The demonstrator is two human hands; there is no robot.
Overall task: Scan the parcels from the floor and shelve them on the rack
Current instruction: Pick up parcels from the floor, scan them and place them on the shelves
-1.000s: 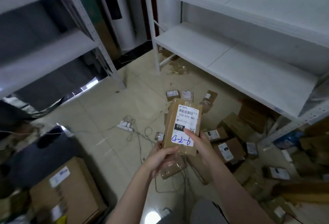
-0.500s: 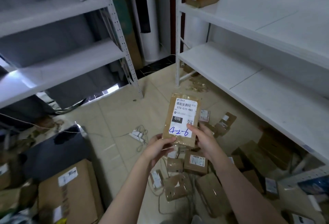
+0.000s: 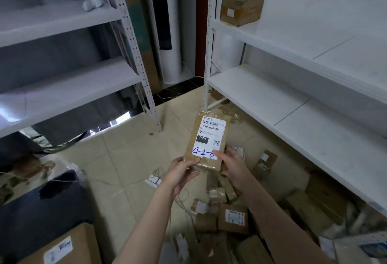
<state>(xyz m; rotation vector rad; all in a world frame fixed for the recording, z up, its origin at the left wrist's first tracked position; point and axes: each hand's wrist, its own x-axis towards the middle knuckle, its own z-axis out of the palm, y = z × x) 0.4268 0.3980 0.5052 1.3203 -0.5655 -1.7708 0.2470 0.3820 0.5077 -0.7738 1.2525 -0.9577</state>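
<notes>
A flat brown parcel point(image 3: 207, 138) with a white label marked "4-2-6" in blue is held upright in front of me. My left hand point(image 3: 181, 172) grips its lower left corner, thumb on the front. My right hand point(image 3: 231, 164) grips its lower right corner, thumb on the label. Several brown parcels point(image 3: 231, 218) lie on the tiled floor below. The white rack point(image 3: 278, 98) stands to the right, with one brown box point(image 3: 240, 10) on an upper shelf.
A second grey-white rack point(image 3: 69, 94) stands on the left. A large cardboard box point(image 3: 69, 247) and a dark bag point(image 3: 39, 207) sit at the lower left. A white power strip point(image 3: 154, 180) with cables lies on the floor.
My view has tilted up, showing more of both racks and the box on the upper shelf. The parcel has risen with both hands still holding its lower corners.
</notes>
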